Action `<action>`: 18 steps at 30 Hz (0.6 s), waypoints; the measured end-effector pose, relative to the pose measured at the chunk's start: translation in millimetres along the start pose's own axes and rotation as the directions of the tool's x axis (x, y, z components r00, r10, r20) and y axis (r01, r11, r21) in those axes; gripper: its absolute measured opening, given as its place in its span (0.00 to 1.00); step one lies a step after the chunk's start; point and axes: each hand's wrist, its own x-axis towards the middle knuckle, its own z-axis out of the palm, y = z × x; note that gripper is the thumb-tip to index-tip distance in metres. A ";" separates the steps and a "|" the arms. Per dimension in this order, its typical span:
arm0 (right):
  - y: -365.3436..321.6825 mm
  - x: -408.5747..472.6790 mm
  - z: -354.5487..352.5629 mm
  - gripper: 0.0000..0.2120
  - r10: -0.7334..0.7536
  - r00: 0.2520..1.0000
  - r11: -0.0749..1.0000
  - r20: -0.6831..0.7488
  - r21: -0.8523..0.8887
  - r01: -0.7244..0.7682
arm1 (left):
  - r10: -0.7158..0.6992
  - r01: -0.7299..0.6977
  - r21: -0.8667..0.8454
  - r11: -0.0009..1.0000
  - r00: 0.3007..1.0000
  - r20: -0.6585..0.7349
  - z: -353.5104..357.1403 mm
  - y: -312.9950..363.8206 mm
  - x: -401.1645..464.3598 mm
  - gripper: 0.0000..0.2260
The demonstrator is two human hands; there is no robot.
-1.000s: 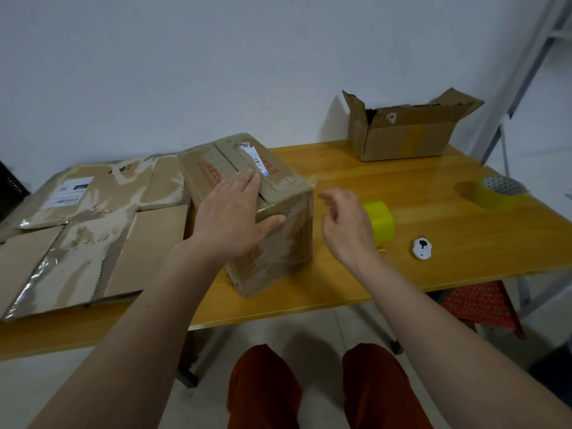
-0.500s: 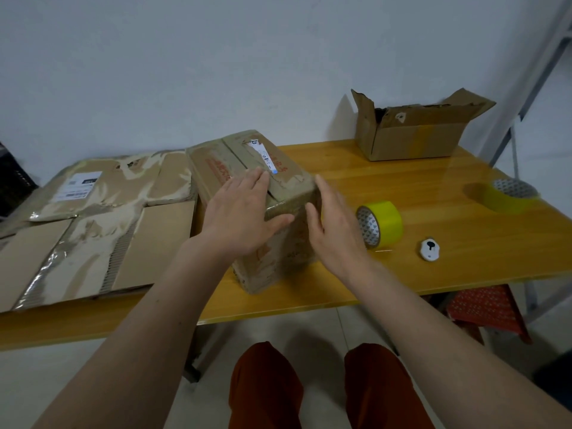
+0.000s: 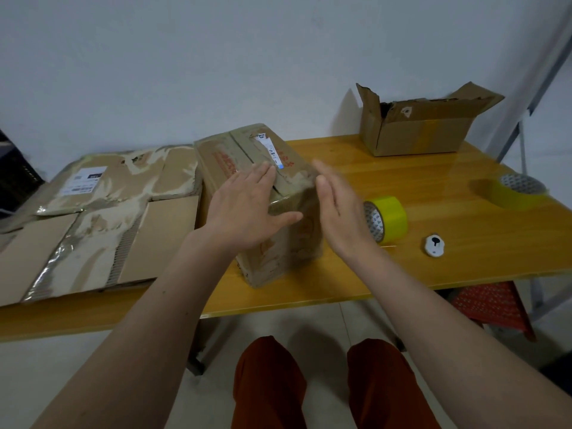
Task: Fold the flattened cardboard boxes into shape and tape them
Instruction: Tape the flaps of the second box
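A folded brown cardboard box [image 3: 235, 153] stands in the middle of the wooden table [image 3: 464, 243], its top flaps closed. My left hand [image 3: 247, 209] lies flat on the box's near top, thumb over the front edge. My right hand [image 3: 337, 209] has straight fingers against the box's right side. A roll of yellow tape [image 3: 385, 219] lies on its side just right of that hand. Several flattened cardboard boxes [image 3: 93, 212] lie on the table's left part.
An open cardboard box [image 3: 424, 131] stands at the back right by the wall. A second yellow tape roll [image 3: 517, 193] lies flat near the right edge. A small white round object [image 3: 434, 245] sits near the front edge. A red stool [image 3: 492, 305] is under the table.
My right hand left the tape roll and came flat against the box's right side, then slid further along it. My left hand stayed on the top.
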 end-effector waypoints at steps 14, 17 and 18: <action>-8.7 48.7 7.5 0.21 0.011 0.976 0.899 0.216 -0.430 0.085 | 0.242 -0.307 -0.056 0.950 0.839 -0.487 34.6 -19.9 10.0 0.25; -5.0 45.6 2.5 0.22 -0.009 0.980 0.922 0.199 -0.377 0.085 | 0.095 -0.355 -0.211 0.911 0.678 -0.729 65.1 -29.4 4.7 0.16; -4.4 44.0 1.0 0.22 -0.008 0.980 0.928 0.199 -0.363 0.082 | 0.011 -0.336 -0.298 0.894 0.680 -0.733 72.0 -29.1 2.7 0.17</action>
